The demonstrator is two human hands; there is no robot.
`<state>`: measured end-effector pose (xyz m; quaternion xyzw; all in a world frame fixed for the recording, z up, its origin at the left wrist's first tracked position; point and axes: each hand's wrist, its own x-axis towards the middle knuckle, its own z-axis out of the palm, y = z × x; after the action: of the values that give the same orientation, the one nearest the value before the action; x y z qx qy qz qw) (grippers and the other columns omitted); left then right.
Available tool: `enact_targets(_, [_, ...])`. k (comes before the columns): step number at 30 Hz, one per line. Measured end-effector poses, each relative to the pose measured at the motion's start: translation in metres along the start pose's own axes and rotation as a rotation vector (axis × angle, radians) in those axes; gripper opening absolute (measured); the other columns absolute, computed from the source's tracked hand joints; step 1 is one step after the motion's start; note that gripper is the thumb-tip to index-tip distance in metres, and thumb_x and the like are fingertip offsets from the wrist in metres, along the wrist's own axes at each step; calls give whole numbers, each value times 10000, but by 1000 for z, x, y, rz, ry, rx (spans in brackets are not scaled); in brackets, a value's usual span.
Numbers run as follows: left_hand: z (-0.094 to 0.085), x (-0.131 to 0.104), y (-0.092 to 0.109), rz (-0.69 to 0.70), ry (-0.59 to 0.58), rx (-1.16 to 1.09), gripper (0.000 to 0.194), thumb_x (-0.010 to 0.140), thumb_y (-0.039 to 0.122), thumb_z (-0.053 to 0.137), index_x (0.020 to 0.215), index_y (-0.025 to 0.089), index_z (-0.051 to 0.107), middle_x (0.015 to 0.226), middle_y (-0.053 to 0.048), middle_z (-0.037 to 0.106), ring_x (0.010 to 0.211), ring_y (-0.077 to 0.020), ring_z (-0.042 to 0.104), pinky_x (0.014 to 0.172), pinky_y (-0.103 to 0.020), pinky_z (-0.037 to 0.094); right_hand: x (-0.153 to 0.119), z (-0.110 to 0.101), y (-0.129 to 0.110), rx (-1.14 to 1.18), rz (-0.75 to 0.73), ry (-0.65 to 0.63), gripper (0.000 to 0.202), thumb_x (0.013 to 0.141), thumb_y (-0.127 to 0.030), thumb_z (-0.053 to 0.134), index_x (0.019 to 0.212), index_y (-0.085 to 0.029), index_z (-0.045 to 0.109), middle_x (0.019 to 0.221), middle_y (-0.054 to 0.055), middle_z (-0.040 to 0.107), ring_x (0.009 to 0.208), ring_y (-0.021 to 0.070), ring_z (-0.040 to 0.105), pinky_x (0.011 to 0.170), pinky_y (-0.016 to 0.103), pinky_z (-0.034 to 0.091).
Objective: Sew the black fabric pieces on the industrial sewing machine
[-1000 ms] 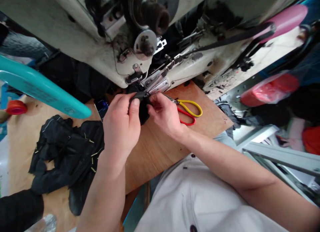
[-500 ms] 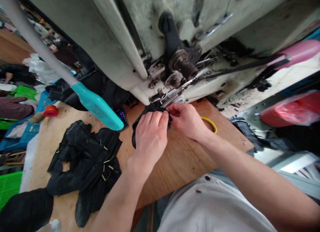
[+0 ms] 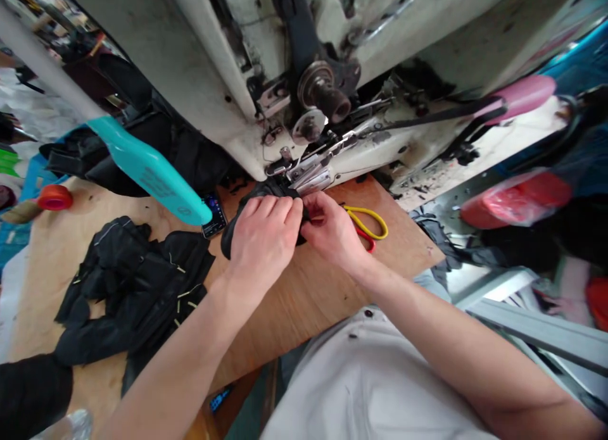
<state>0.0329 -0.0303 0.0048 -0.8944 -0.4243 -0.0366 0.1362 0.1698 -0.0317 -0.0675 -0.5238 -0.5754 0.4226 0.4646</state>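
A piece of black fabric (image 3: 272, 188) lies on the wooden table just in front of the presser foot (image 3: 311, 177) of a sewing machine (image 3: 209, 79). My left hand (image 3: 266, 234) rests over this fabric with its fingers together and bent down, gripping it; the fingertips and thumb are partly hidden. Close beside it, my right hand (image 3: 335, 228) pinches the fabric's right edge between thumb and fingers. Just right of that hand lie scissors with yellow and red handles (image 3: 375, 221), partly covered by the hand.
More black fabric pieces (image 3: 137, 288) lie in a heap on the table (image 3: 304, 307) at left. A phone (image 3: 213, 217) lies behind a turquoise-ended bar (image 3: 152, 174) that reaches in from upper left. A red tape roll (image 3: 54, 197) stands at the far left edge.
The view has shifted, so machine and table appear further left. More of the scissors shows, including the red handle. Both hands stay on the black fabric by the presser foot.
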Motion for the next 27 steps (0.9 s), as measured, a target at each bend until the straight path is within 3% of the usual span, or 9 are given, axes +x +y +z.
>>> enact_targets(6, [15, -12, -18, 94, 128, 7, 300, 1005, 158, 453, 1204, 157, 678, 1083, -74, 740, 952, -254, 637, 813, -411, 476, 0, -17, 7, 162, 72, -102, 137, 758, -171, 613, 886, -182, 661, 826, 6, 702, 734, 156, 638, 694, 282, 508])
enact_targets(17, [14, -12, -14, 62, 102, -47, 311, 1003, 185, 468, 1234, 224, 673, 1107, -79, 726, 1006, -252, 630, 848, -416, 472, 0, -16, 6, 330, 138, -136, 130, 750, -183, 631, 874, -178, 673, 767, -13, 705, 682, 142, 639, 629, 251, 490])
enact_targets(27, [10, -1, -17, 73, 167, -43, 228, 965, 162, 545, 1116, 166, 715, 1040, -61, 735, 921, -250, 648, 764, -386, 489, 16, -19, -4, 361, 179, -173, 132, 729, -215, 658, 850, -163, 672, 760, 3, 694, 673, 137, 610, 625, 251, 482])
